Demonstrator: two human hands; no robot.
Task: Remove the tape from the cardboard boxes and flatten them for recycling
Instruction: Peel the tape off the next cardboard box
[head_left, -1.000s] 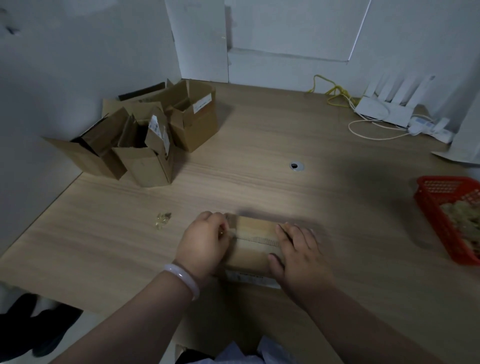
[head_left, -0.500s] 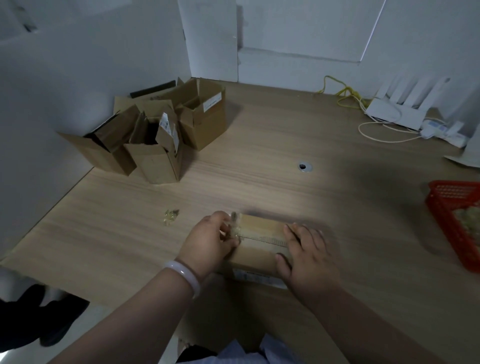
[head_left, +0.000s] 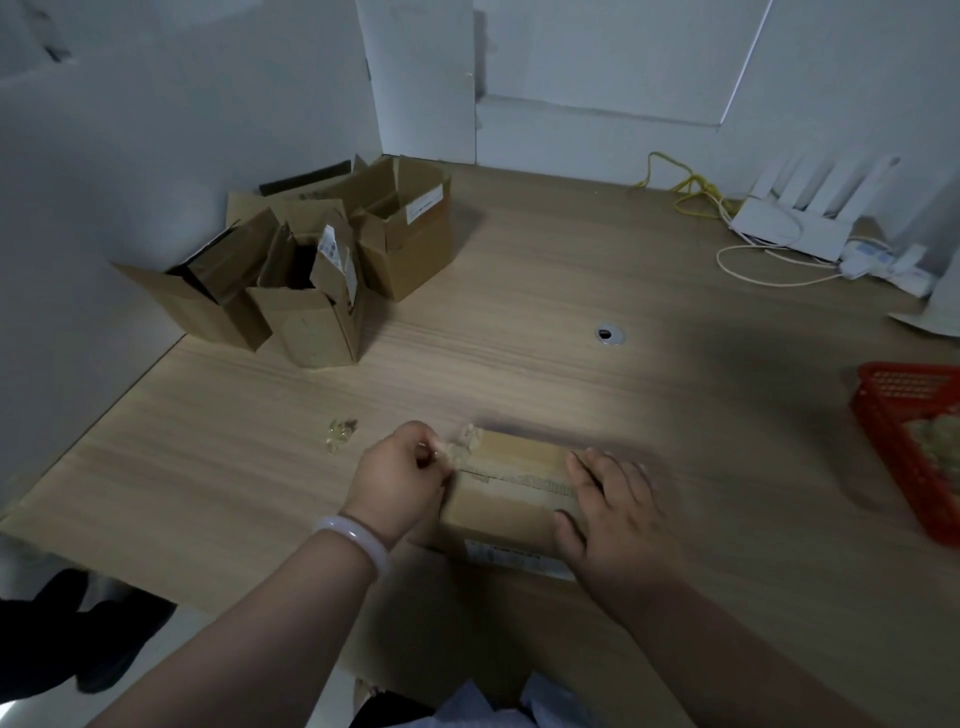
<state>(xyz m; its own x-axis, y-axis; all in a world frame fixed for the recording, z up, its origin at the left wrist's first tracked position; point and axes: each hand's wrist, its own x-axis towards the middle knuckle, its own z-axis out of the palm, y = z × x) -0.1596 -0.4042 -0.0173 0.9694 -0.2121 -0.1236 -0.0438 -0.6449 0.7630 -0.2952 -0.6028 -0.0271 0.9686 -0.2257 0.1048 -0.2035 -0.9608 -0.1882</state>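
A small brown cardboard box (head_left: 511, 499) lies on the wooden table (head_left: 571, 291) close to its near edge. My left hand (head_left: 400, 480) pinches a crumpled strip of clear tape (head_left: 465, 444) at the box's top left corner, the strip partly lifted off the seam. My right hand (head_left: 615, 512) presses flat on the box's right end, fingers spread over the top and thumb on its near side. A white label runs along the box's front face.
Several opened cardboard boxes (head_left: 322, 260) stand at the far left against the wall. A small wad of tape (head_left: 340, 434) lies left of my hands. A red basket (head_left: 914, 447) with tape scraps sits at the right edge. A white router (head_left: 795, 223) and cables lie far right.
My left hand has pulled the tape end up and leftward off the box top, bunching it at the corner. My right hand has stayed pressed on the box.
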